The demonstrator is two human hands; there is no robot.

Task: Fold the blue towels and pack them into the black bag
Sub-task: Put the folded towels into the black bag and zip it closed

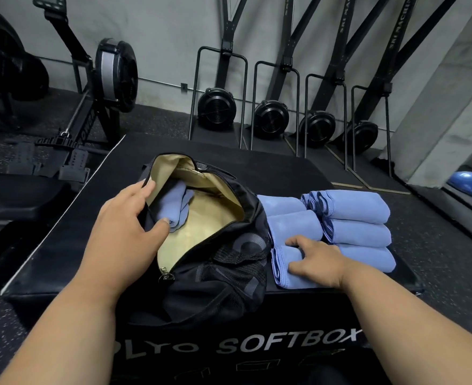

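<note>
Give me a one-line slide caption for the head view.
Left hand holds black bag open; right hand rests on a folded blue towel.

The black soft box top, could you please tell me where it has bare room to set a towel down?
The black soft box is bare along its far edge, beyond the open black bag and the folded blue towels, and in a strip left of the bag. The near right, around the right hand, is crowded.

On the front face of the black box (257,329) below your arms you can read "SOFTBOX" in pale slanted capitals, after a cut-off word ending "LYO". The tall black machines (398,26) against the wall carry vertical lettering too blurred to read surely.
</note>
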